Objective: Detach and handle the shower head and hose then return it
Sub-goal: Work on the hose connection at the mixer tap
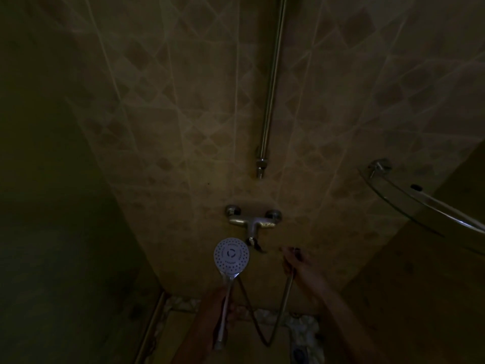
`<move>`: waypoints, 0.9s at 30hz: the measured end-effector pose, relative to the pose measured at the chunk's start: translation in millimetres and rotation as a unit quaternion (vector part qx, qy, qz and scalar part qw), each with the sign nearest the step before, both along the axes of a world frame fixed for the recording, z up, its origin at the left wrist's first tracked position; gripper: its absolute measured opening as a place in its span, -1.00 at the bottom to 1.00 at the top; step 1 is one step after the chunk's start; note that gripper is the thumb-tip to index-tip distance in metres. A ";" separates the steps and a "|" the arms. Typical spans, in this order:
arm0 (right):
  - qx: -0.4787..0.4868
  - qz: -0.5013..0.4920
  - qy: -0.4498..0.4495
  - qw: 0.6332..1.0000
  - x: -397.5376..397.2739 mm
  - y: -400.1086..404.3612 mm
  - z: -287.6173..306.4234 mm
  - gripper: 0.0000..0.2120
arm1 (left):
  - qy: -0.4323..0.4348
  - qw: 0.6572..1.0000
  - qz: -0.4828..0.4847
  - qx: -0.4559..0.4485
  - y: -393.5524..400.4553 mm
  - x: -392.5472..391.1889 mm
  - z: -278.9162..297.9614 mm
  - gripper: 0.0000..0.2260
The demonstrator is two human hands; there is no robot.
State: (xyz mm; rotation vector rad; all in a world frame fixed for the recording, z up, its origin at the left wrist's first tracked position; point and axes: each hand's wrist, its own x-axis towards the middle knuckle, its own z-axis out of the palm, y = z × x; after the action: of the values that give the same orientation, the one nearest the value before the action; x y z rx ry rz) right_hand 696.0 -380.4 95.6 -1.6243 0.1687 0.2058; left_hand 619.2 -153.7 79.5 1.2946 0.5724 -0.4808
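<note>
Shower head (231, 254) bright; hands dim, hose (284, 306) grip unclear.

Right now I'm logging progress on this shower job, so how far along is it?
Done: the shower head is off the rail, gripped by its handle in the left hand. In hand: the right hand holds the hose just below the mixer tap; the dim light hides whether that end is connected. Left: returning the shower head to its place.

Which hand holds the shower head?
The left hand, gripping the shower head by its handle; the right hand holds the hose instead.
</note>
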 end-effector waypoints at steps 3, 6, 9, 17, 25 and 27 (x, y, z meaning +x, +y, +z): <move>-0.041 -0.013 0.011 0.999 13.3 8.9 -19.3 -0.54 | 0.008 1.000 0.015 -0.003 7.4 -3.5 -8.2 -0.79; -0.071 -0.023 0.022 0.997 26.7 20.1 -32.2 -0.74 | 0.002 1.000 0.012 -0.003 9.9 -3.6 -10.0 -0.76; -0.116 -0.018 0.008 0.993 38.8 30.1 -44.5 -0.85 | 0.008 1.000 0.015 0.011 11.0 -3.2 -17.8 -0.73; -0.180 -0.001 0.026 0.983 75.0 46.8 -76.9 -0.70 | 0.071 0.995 0.041 -0.050 5.5 11.4 -34.0 -0.70; -0.221 0.016 0.012 0.975 86.4 55.4 -89.0 -0.84 | 0.080 0.993 0.059 -0.068 0.3 17.6 -46.7 -0.74; -0.217 0.009 0.011 0.976 86.8 57.0 -92.9 -0.84 | 0.078 0.993 0.057 -0.068 -1.8 18.9 -46.4 -0.74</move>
State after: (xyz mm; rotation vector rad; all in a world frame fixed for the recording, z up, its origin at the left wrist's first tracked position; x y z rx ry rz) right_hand 782.7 -323.3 2.7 -2.0597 0.2275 0.2105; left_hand 638.1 -155.5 33.1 1.0949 0.7284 -0.5190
